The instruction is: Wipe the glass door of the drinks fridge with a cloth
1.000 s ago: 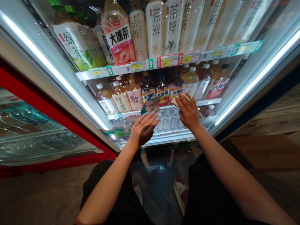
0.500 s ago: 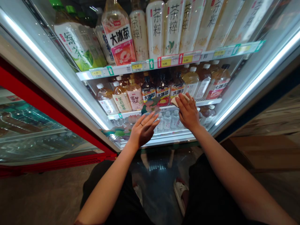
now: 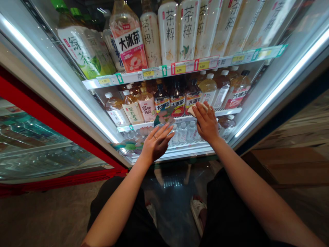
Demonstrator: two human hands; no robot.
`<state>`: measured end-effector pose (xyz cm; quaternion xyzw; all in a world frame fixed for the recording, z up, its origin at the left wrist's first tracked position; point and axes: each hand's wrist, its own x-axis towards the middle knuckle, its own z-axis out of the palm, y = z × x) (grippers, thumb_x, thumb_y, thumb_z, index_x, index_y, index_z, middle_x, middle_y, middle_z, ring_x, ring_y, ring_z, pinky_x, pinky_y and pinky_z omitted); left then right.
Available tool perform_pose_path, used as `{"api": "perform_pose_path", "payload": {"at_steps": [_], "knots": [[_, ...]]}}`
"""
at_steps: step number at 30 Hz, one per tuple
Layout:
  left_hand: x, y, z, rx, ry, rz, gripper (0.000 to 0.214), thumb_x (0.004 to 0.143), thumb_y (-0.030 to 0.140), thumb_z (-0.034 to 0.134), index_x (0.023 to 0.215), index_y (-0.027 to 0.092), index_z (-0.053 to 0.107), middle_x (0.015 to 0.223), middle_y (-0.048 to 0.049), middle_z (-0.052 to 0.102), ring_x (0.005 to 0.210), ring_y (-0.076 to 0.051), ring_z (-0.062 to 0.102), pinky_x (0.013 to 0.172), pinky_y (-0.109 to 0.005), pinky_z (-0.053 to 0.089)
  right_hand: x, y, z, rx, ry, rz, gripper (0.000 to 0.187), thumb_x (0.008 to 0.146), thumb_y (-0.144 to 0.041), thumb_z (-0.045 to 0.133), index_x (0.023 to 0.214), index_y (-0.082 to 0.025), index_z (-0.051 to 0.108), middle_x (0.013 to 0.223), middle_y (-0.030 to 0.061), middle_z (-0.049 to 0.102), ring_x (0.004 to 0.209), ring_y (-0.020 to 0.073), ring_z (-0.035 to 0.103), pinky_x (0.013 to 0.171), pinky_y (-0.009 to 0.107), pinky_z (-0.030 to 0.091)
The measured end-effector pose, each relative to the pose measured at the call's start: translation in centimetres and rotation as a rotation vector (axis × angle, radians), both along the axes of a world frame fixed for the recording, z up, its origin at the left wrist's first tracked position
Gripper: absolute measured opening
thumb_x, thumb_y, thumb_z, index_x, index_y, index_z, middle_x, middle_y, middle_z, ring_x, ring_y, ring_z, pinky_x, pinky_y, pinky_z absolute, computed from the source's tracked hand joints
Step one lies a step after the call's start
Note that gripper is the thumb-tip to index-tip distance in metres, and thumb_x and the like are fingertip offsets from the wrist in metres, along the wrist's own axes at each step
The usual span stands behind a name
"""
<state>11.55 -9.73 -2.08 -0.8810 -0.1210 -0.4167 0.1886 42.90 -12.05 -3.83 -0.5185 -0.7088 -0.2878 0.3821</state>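
Note:
A pale cloth (image 3: 191,109) lies under the fingers of my right hand (image 3: 207,124), which presses it flat against the glass door (image 3: 177,158) of a drinks fridge. My left hand (image 3: 157,143), with a ring on one finger, is stretched out at the glass, lower and to the left; it holds nothing. Pink and green floral decoration (image 3: 163,118) shows on the glass just above its fingertips. Behind the glass, dark-capped iced tea bottles (image 3: 177,99) stand on the middle shelf, between and above my hands.
Large tea bottles (image 3: 168,32) fill the upper shelf, above a price rail (image 3: 151,73). Small clear bottles (image 3: 182,132) stand at the bottom. A red-framed fridge (image 3: 41,181) is at the left, cardboard boxes (image 3: 285,164) at the right. My shoes (image 3: 197,209) rest on the floor.
The fridge and its bottles sit slightly further left in view. Both hands keep nearly the same place and pose, and the cloth stays under my right hand.

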Motion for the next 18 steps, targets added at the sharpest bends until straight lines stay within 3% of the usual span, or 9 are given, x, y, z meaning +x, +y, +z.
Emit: {"api": "perform_pose_path", "payload": {"at_steps": [7,18], "knots": [[-0.21,0.1,-0.21,-0.043,0.032,0.01,0.063,0.099,0.0,0.047,0.156,0.025,0.058,0.154,-0.0071,0.071,0.155,-0.023,0.052,0.136,-0.046,0.041,-0.4,-0.47,0.37,-0.083,-0.002,0.014,0.075,0.107,-0.014,0.04,0.175,-0.041,0.029,0.174,-0.0018,0.05,0.166,0.0291,0.038,0.137,0.063,0.032],[-0.27,0.04,-0.09,-0.013,0.008,0.003,0.056,0.099,-0.001,0.052,0.149,0.022,0.063,0.149,-0.0083,0.074,0.156,-0.023,0.052,0.136,-0.044,0.041,-0.44,-0.16,-0.06,-0.043,0.007,-0.006,0.078,0.105,-0.013,0.041,0.176,-0.04,0.027,0.175,-0.0013,0.049,0.167,0.0295,0.038,0.138,0.064,0.03]]}}
